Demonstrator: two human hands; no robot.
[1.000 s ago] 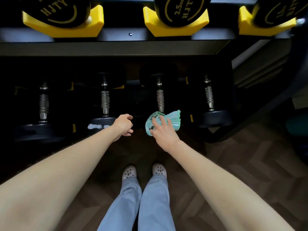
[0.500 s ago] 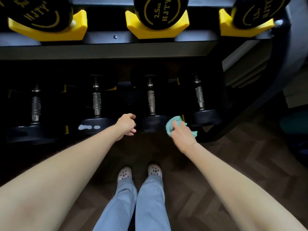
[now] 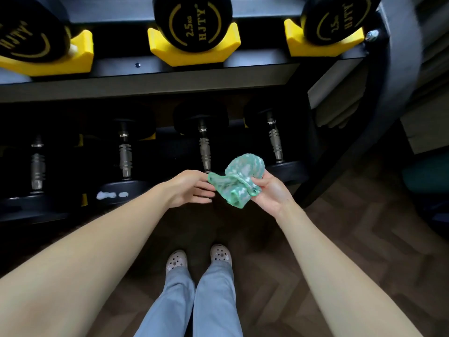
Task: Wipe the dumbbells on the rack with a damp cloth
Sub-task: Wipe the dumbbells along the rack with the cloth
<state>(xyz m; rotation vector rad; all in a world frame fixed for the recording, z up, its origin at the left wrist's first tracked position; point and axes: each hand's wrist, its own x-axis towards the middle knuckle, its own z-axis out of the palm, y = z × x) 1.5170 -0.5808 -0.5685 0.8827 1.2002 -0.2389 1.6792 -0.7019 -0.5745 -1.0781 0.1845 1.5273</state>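
rack (image 3: 170, 81) full of dumbbells (image 3: 205, 152), cloth (image 3: 237, 181) held in front
right hand (image 3: 269, 194) pinches the bunched cloth; left hand (image 3: 188, 188) open, fingertips at its edge.

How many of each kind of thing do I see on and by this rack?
Black dumbbells with yellow lettering, upper shelf: 3
Black dumbbells with ribbed steel handles, lower shelf: 4
Yellow plastic cradles, upper shelf: 3
Green mottled cloth: 1
Total: 11

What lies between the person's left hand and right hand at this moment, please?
In the head view, only the green cloth lies there, pinched by the right hand; the left hand, fingers straight, reaches toward its left corner.
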